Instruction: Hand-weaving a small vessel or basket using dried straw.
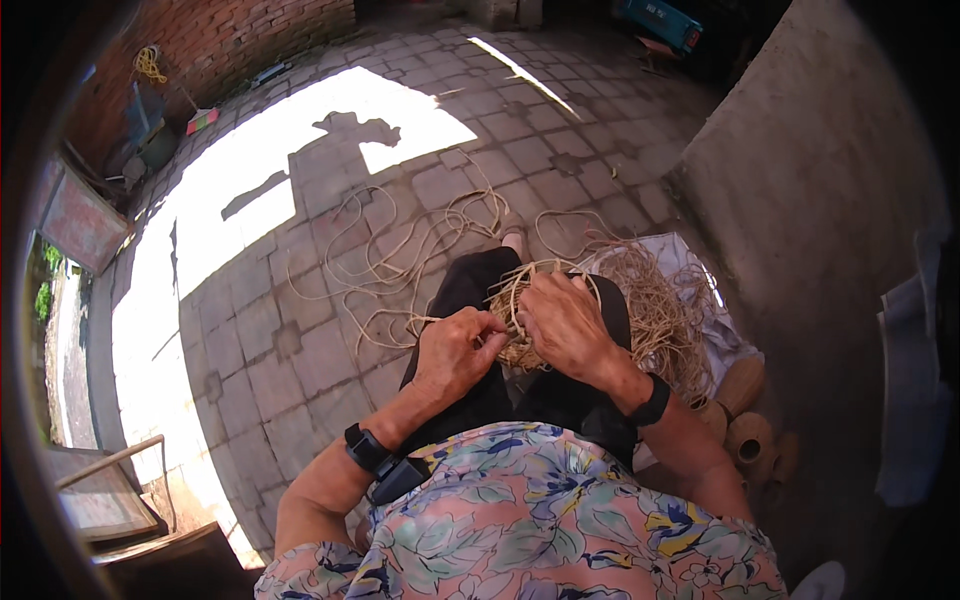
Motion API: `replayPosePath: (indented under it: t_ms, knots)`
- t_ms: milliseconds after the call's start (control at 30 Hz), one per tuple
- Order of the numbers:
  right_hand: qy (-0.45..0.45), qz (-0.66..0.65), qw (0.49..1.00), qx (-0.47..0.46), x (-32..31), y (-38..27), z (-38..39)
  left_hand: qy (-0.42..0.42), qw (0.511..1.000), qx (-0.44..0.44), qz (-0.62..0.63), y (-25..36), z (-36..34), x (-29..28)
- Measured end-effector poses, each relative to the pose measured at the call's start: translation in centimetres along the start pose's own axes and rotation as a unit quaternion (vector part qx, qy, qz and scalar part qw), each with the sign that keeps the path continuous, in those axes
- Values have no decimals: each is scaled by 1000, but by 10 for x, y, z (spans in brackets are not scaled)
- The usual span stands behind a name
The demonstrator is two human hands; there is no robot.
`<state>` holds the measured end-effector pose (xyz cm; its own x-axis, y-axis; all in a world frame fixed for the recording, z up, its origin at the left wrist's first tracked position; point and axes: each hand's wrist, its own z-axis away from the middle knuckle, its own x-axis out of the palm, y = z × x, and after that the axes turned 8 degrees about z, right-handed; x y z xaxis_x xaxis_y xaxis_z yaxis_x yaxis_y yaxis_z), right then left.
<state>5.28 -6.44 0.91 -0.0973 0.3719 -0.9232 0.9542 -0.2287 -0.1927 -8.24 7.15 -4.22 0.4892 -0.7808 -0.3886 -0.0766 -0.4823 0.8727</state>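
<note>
Sits above a paved floor (250, 365), sunlit toward the left, with a plain wall (810, 150) along the right. Has loose cord (408, 273) looped ahead on the paving. Has a heap of tan fibre cords (655, 320) on a white sheet (735, 340), just right of the dark-trousered lap (575, 400). Holds a round woven piece (520, 352) on the lap, right hand (565, 320) clamped over it. Pinches left thumb and fingers together at its left edge, left hand (455, 345) possibly on a strand; cannot tell. Has a small hollow tan cylinder (745, 425) farther right.
</note>
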Motion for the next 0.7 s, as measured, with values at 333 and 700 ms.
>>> replayPosePath:
  t_ms: [333, 700]
  knots:
    - [87, -155, 981, 78, -6, 13, 4, 14, 990, 65, -127, 3, -7, -1]
    - [71, -158, 943, 284, -5, 47, 36, 48, 952, -39, -299, -54, 9, -56]
